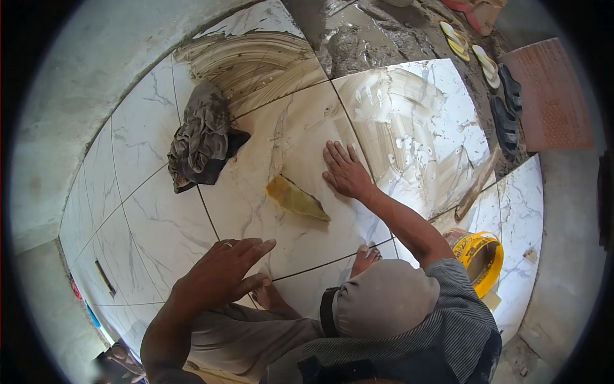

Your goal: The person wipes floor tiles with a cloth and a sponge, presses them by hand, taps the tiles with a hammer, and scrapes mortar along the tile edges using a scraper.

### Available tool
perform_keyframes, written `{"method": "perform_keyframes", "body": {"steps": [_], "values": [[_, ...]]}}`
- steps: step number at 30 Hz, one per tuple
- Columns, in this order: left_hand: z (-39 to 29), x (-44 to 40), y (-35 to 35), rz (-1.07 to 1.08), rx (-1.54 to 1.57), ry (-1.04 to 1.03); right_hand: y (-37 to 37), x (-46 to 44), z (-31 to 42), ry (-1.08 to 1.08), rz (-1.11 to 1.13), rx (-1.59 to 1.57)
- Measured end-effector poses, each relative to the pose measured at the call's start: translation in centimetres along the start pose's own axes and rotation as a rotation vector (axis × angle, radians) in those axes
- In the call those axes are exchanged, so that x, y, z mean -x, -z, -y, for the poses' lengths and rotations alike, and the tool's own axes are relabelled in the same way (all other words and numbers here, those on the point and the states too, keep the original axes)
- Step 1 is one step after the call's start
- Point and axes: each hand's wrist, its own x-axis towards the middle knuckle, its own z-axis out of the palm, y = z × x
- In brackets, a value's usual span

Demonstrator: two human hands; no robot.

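Note:
My right hand (346, 170) lies flat on a marble-patterned floor tile (256, 144), fingers stretched out and nothing under it that I can see. Raised over my bent leg, my left hand (231, 270) has its fingers extended and the thumb apart, with nothing visible in it. Between the two hands rests a yellow-green wedge (295, 197) that looks like a piece of foam sponge, with a brownish end. A crumpled grey cloth (203, 134) sits on the tiles to the left. Brown smears streak the tile (377, 102) beyond my right hand.
A yellow-rimmed bucket (489, 256) stands at my right, near a wooden stick (478, 185). Wet mortar (377, 38) borders the far tiles. Yellow-and-white flip-flops (455, 42), dark sandals (505, 125) and a reddish slab (547, 96) are at the far right. A wall (70, 128) curves along the left.

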Motion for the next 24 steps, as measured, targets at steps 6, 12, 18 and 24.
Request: {"method": "perform_keyframes", "body": {"steps": [6, 12, 18, 24], "values": [[-0.7, 0.5, -0.1, -0.004, -0.016, 0.009, 0.0, 0.0, 0.1, -0.04, 0.083, 0.006], [-0.9, 1.0, -0.3, -0.013, -0.026, 0.011, 0.1, -0.1, -0.1, -0.043, 0.086, -0.042], [-1.1, 1.0, -0.4, -0.025, -0.017, 0.01, 0.2, 0.1, 0.2, 0.008, 0.038, -0.006], [-0.6, 1.3, -0.7, -0.086, -0.045, -0.023, 0.4, 0.1, 0.3, 0.017, 0.039, -0.032]]}}
